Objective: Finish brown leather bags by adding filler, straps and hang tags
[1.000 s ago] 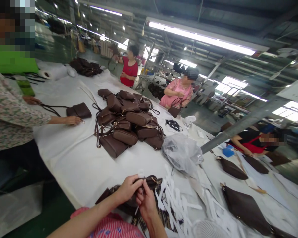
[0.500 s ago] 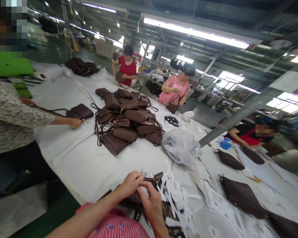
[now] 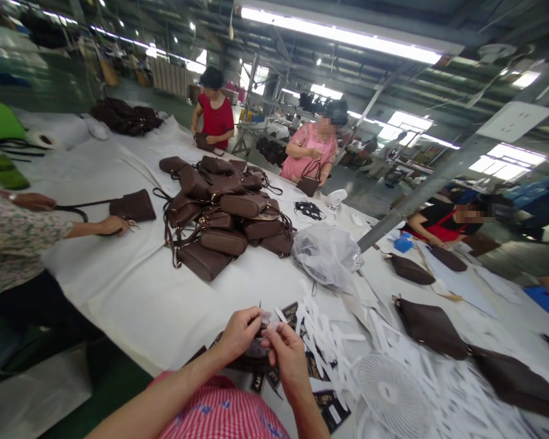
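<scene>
My left hand (image 3: 241, 334) is closed, with a thin whitish piece (image 3: 266, 316) at its fingertips. Close beside it, my right hand (image 3: 287, 352) pinches whitish material too; whether it is the same piece, I cannot tell. A thin dark point sticks up above the left fingers. Under both hands lies a dark brown bag (image 3: 252, 358), partly hidden by them and by my forearms. Black tags with gold lettering (image 3: 329, 407) and white paper strips (image 3: 318, 338) lie to the right of my right hand.
A heap of brown bags (image 3: 222, 222) sits mid-table, beside a clear plastic bag (image 3: 324, 256). A white fan (image 3: 388, 390) stands at the near right, by a metal post (image 3: 407, 210). More brown bags (image 3: 432, 326) lie right. Co-workers handle bags around the table.
My right hand has turned and drawn slightly right, its fingertips now pinching whitish material. The view has shifted, and the co-worker at left has moved a bag with its strap.
</scene>
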Motion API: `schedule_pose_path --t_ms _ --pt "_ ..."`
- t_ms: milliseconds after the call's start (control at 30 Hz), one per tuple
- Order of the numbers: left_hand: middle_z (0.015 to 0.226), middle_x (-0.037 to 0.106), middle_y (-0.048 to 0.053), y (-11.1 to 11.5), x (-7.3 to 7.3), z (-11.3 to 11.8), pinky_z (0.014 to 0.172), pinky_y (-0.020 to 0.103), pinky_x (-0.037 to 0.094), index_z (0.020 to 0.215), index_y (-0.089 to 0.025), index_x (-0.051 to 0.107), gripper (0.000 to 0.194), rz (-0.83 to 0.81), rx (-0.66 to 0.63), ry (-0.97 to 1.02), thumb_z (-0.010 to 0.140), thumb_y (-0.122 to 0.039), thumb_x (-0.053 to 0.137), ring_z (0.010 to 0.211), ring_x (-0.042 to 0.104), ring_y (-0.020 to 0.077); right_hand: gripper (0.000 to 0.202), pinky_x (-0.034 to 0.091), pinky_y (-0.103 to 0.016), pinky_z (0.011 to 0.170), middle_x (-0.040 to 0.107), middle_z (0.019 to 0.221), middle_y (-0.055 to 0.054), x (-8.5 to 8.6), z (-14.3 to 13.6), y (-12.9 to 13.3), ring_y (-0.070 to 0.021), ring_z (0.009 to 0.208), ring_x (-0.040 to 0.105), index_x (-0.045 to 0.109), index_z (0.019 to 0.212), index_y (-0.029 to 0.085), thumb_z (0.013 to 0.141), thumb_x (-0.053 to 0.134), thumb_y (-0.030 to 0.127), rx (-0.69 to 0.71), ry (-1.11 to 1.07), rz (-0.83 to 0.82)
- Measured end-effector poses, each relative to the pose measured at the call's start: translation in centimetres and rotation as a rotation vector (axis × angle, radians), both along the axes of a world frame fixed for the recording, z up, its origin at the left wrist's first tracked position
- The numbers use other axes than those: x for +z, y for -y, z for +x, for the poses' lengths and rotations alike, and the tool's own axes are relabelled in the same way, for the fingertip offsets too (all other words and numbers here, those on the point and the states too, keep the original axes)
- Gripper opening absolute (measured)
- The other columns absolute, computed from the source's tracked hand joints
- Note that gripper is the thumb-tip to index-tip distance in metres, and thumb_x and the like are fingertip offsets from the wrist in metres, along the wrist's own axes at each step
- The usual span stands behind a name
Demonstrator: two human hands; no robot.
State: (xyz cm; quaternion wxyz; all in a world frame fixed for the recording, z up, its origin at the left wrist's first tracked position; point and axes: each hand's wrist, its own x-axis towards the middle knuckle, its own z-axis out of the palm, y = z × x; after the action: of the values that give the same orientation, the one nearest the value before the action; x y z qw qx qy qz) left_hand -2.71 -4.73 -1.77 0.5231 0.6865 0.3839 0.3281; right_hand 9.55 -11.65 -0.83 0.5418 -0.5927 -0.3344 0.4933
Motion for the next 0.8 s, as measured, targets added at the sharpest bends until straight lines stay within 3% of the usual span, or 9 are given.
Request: schedule_pose_path --t_ms 100,233,433,567,667,733,800 --pt "0.071 0.064 0.0 0.3 0.3 -0.2 0.067 0.021 0.042 0.083 -0.017 0.065 0.028 0.03 -0.02 -0.043 0.089 -0.031 0.041 0.069 0.057 0.0141 0.04 0.032 -0.016 0.035 0.064 0.061 0.0 0.0 -0.2 -0.1 -0.0077 0.043 0.049 0.063 0.078 0.016 0.073 0.067 0.055 -0.022 -0.034 -0.046" --pt "0.077 0.067 0.0 0.7 0.4 -0.3 0.068 0.021 0.043 0.098 -0.02 0.065 0.027 0.091 -0.032 -0.112 0.09 -0.029 0.04 0.069 0.06 0.0141 0.044 0.021 -0.015 0.03 0.056 0.044 0.003 0.0 0.0 -0.1 -0.0039 0.029 0.037 0.058 0.065 0.015 0.074 0.063 0.058 0.042 0.014 -0.151" --pt "0.092 0.071 0.002 0.8 -0.1 -0.6 0.076 0.022 0.045 0.104 -0.022 0.064 0.03 0.267 -0.12 -0.154 0.091 -0.024 0.037 0.081 0.064 0.0155 0.043 0.018 -0.013 0.028 0.055 0.045 0.004 0.1 0.1 -0.5 -0.0019 0.03 0.035 0.059 0.065 0.013 0.069 0.068 0.056 0.047 -0.148 -0.185" --pt "0.096 0.071 0.004 0.5 -0.8 -0.9 0.075 0.022 0.045 0.112 -0.021 0.061 0.032 0.422 -0.207 -0.179 0.09 -0.02 0.038 0.082 0.064 0.0158 0.044 0.034 -0.012 0.034 0.061 0.057 0.004 0.2 -0.1 -0.7 -0.0059 0.041 0.051 0.056 0.08 0.017 0.059 0.08 0.047 -0.063 -0.342 -0.157" --pt "0.087 0.07 0.004 0.1 -0.9 -1.0 0.07 0.022 0.044 0.102 -0.02 0.063 0.028 0.48 -0.231 -0.224 0.089 -0.019 0.039 0.075 0.063 0.0152 0.052 0.048 -0.018 0.044 0.064 0.062 0.003 0.3 0.2 -0.8 -0.0116 0.051 0.062 0.054 0.101 0.019 0.061 0.08 0.041 -0.083 -0.434 -0.143" --pt "0.084 0.069 0.003 0.0 -0.7 -1.0 0.069 0.022 0.043 0.096 -0.02 0.063 0.025 0.498 -0.248 -0.232 0.088 -0.017 0.039 0.073 0.062 0.0149 0.054 0.05 -0.021 0.047 0.065 0.064 0.001 0.2 0.6 -0.9 -0.0139 0.054 0.064 0.055 0.106 0.017 0.066 0.074 0.047 -0.045 -0.474 -0.16" --pt "0.088 0.069 0.003 -0.1 -0.6 -0.9 0.07 0.022 0.043 0.102 -0.021 0.061 0.026 0.492 -0.261 -0.223 0.088 -0.017 0.04 0.075 0.063 0.0149 0.051 0.05 -0.021 0.047 0.066 0.066 -0.003 0.1 1.1 -1.1 -0.0139 0.054 0.064 0.06 0.1 0.014 0.07 0.068 0.055 0.02 -0.457 -0.194"
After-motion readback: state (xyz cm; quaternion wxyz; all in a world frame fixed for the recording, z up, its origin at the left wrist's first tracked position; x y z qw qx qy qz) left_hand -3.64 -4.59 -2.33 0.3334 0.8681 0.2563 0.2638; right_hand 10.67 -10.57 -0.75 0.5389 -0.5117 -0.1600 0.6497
